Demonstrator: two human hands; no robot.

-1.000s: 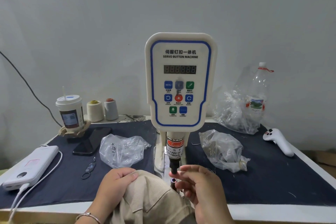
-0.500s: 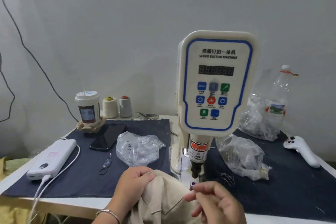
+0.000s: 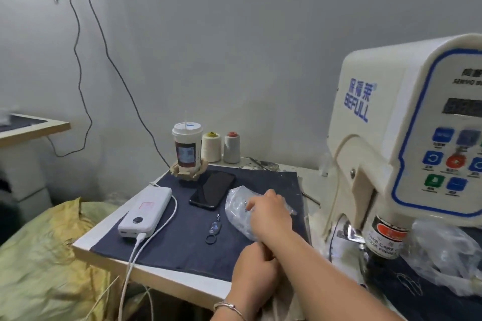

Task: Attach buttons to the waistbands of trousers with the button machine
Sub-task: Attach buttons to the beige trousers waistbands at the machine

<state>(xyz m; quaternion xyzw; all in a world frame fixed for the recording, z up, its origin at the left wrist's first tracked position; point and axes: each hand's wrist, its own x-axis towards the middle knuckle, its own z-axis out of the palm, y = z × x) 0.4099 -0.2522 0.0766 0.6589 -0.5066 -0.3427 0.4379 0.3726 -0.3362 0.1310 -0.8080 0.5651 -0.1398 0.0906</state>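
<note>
My right hand (image 3: 270,212) has left the machine (image 3: 407,138), now reaching across into the bag (image 3: 237,210) for a button, grip unclear. Left hand (image 3: 254,266) grips trousers (image 3: 280,302) below. Next: pinch one button.

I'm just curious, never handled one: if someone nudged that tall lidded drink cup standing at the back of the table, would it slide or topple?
The drink cup is tall and narrow, so alone it would probably tip. It sits in a low cardboard holder, which likely steadies it. How full it is cannot be seen, so its weight is a guess.
</note>
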